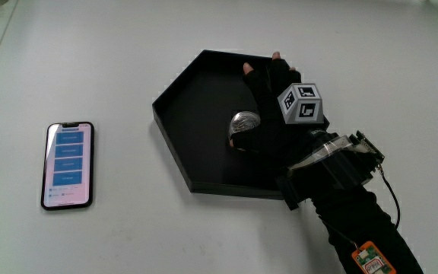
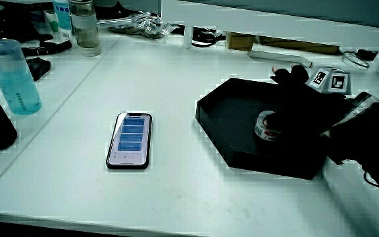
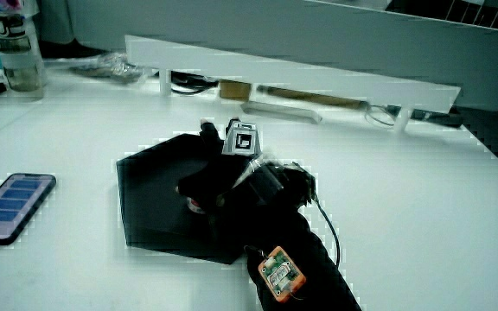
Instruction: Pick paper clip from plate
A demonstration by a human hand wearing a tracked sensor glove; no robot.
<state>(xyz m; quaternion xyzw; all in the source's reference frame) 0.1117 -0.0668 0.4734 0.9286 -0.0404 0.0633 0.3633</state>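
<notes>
1. A black six-sided plate (image 2: 232, 141) with a raised rim sits on the white table (image 2: 176, 72).
2. The hand (image 2: 301, 99) in its black glove reaches into the plate, with the small patterned cube (image 2: 331, 80) on its back.
3. A small round silvery thing (image 2: 266, 125) with a red-and-white band stands in the plate, touching the hand; whether the fingers grip it cannot be told.
4. A phone (image 2: 130, 139) lies flat beside the plate, screen up, lit blue.
5. A translucent blue bottle (image 2: 13, 76) stands upright, well apart from the phone.
6. A clear bottle (image 2: 84, 25) stands near the low partition (image 2: 275, 20).
</notes>
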